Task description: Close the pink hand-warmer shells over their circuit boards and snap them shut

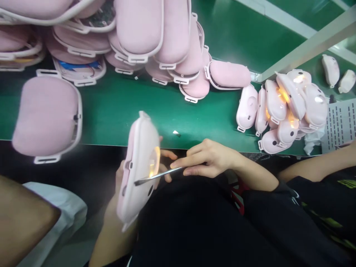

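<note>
**Head view: pink shell held on edge, tweezers at its lit opening**

Head view, looking down past my dark lap onto the green desk (167, 111). I see no true containers; the parts lie in loose heaps on the desk. A big heap of pink padded covers (155, 40) fills the far left and middle, and one pink cover (46, 115) lies apart near the front edge at left. To the right sits a cluster of small pink shells (280, 111), several glowing orange inside, beside a white perforated tray (340, 124).

My left hand (122, 185) is closed around a pink shell (137, 167), gripping it from behind and holding it on edge just off the front of the desk, over my lap. An orange light shows through an opening in its face. My right hand (207, 161) is pinched shut on a pair of metal tweezers (158, 176), fingers nearly straight, and the tips lie against the face of the shell beside the glow.

Another person's forearm (319, 167) reaches in at right.
</note>
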`<state>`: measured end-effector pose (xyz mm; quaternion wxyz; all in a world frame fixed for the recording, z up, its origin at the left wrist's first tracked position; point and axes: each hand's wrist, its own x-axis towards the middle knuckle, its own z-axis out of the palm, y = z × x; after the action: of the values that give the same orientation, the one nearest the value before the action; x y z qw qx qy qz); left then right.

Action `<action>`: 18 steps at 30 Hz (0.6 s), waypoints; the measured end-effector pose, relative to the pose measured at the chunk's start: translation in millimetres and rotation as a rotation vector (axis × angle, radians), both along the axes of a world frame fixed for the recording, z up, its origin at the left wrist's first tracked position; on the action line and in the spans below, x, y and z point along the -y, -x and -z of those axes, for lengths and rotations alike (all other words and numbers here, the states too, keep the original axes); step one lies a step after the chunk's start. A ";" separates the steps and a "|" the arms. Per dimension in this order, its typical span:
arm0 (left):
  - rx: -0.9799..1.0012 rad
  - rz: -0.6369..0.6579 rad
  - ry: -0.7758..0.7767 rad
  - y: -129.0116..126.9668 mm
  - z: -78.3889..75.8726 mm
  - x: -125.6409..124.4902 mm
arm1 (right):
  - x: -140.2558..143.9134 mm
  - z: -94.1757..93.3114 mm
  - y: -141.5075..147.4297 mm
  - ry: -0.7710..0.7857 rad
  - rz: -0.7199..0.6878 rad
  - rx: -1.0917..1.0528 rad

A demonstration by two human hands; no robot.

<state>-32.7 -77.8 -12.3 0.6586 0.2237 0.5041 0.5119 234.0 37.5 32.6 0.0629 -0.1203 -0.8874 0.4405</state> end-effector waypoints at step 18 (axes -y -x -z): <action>-0.354 0.050 -0.145 19.4 -5.7 -29.5 | 11.0 -13.6 -48.8 -0.265 0.195 0.008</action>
<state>-52.1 -48.3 -6.6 0.5541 0.3697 0.5683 0.4830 282.7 26.4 46.2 0.1174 -0.1984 -0.9220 0.3111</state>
